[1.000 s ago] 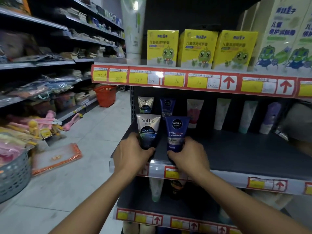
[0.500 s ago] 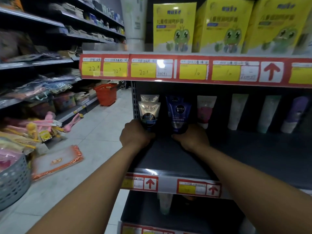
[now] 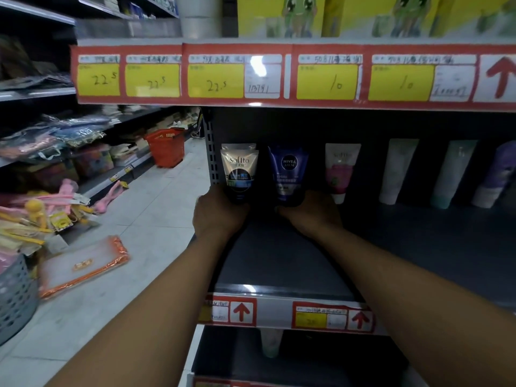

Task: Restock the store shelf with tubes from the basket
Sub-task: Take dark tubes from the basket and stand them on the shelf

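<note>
My left hand (image 3: 219, 215) grips the base of a beige and black Softto tube (image 3: 239, 171), held upright at the back left of the dark shelf (image 3: 279, 258), right in front of another Softto tube. My right hand (image 3: 310, 213) grips the base of a blue Nivea Men tube (image 3: 287, 174), upright beside it. Along the back of the same shelf stand a white and pink tube (image 3: 340, 171), two pale tubes (image 3: 398, 170) and a purple one (image 3: 495, 174). A grey basket (image 3: 15, 297) shows at the lower left edge.
A red price strip (image 3: 279, 75) fronts the shelf above, which carries yellow boxes (image 3: 363, 15). A red shopping basket (image 3: 166, 146) stands down the aisle. Pink and yellow goods (image 3: 42, 210) and an orange-edged pouch (image 3: 83, 265) lie on the tiled floor at left.
Both hands have pushed their tubes from the shelf's front edge to the back row. The view has moved closer under the upper shelf.
</note>
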Action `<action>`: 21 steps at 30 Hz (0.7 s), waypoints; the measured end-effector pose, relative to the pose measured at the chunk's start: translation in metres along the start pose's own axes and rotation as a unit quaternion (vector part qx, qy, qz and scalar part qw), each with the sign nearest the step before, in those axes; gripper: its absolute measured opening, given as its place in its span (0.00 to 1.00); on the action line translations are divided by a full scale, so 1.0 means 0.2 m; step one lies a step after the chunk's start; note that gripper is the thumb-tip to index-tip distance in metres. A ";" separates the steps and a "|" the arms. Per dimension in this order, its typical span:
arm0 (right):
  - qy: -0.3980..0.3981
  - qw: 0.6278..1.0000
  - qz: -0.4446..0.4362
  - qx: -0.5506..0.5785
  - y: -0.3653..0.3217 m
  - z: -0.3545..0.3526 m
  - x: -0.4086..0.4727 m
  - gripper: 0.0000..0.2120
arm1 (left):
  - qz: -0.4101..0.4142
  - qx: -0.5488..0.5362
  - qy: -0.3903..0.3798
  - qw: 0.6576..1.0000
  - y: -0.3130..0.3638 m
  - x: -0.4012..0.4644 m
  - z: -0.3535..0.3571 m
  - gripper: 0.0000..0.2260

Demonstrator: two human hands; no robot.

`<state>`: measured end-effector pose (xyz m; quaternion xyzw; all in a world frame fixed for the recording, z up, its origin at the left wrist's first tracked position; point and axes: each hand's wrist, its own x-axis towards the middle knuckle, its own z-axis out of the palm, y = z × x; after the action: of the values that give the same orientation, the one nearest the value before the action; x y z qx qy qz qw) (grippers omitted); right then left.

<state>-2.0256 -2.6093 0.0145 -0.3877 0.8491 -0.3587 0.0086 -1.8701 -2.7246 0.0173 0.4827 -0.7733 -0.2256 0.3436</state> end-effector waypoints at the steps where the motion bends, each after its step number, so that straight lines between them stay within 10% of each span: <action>1: 0.002 1.000 0.002 0.000 0.01 0.00 0.00 0.18 | -0.002 0.000 0.000 1.000 0.00 0.00 0.00 0.23; 21: -0.006 1.000 -0.017 -0.023 0.01 0.03 0.02 0.27 | 0.036 0.018 0.023 0.999 -0.07 0.08 0.06 0.22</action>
<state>-2.0287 -2.6143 0.0102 -0.4046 0.8501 -0.3370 -0.0010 -1.8761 -2.7439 0.0045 0.4660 -0.7860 -0.1877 0.3603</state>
